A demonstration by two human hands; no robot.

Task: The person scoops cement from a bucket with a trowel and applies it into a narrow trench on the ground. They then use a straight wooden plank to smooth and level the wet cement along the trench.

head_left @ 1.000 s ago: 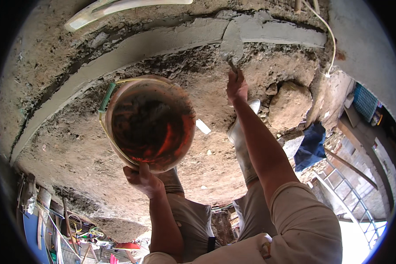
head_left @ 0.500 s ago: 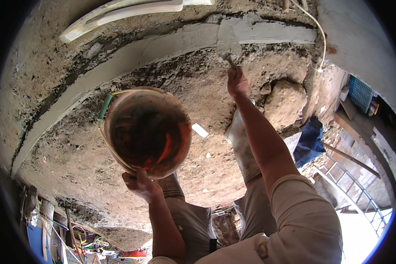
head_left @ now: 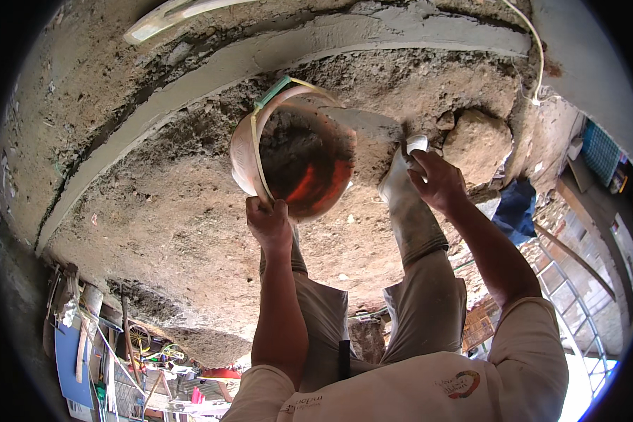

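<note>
My left hand (head_left: 269, 221) is closed on the near edge of a round bucket (head_left: 243, 165), where its handle joins. The bucket is tilted, and dark wet mortar and reddish inner wall show inside. Its handle, with a green grip (head_left: 273, 91), lies across the left side. My right hand (head_left: 439, 181) is closed around the handle of a trowel. The trowel blade (head_left: 373, 121), slightly blurred, reaches the bucket's right rim; its tip overlaps the opening. Beyond both hands runs a curved band of smooth grey mortar (head_left: 295, 43).
Rough bare earth (head_left: 148, 211) surrounds my boots (head_left: 411, 200). A large rock (head_left: 477, 144) sits at the right, with dark blue cloth (head_left: 517, 211) below it. A pale curved board (head_left: 176, 15) lies at the far left. A metal ladder (head_left: 577, 309) is at the lower right.
My right hand has drawn the trowel back from the mortar band to the bucket's rim. My left hand has moved the bucket right and farther away, tilting it toward the trowel.
</note>
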